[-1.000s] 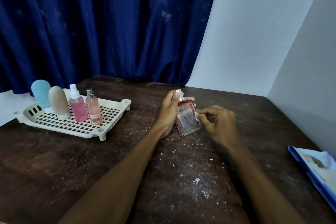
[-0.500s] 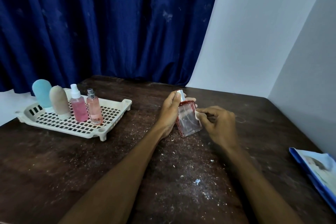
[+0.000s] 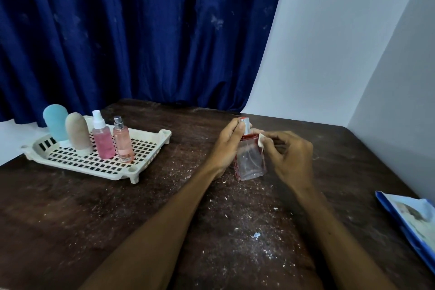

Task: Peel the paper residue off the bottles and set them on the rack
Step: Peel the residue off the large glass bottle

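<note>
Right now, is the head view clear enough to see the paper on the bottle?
Head view: dim, even light, no glare; the clear spray bottle and the white paper scrap in the right hand are sharp; wide-angle stretching toward the borders.

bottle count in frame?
5. Four stand on the white rack, left to right: blue tube, beige tube, pink spray bottle, peach spray bottle. The fifth, a clear red-trimmed bottle, is gripped by the left hand. None seem hidden.

5 bottles (image 3: 250, 160) (image 3: 56, 122) (image 3: 77, 133) (image 3: 103, 141) (image 3: 122, 143), 1 rack (image 3: 110, 174), 2 hands (image 3: 227, 146) (image 3: 290, 158), 1 table (image 3: 70, 219), 1 blue packet (image 3: 412, 219)
</note>
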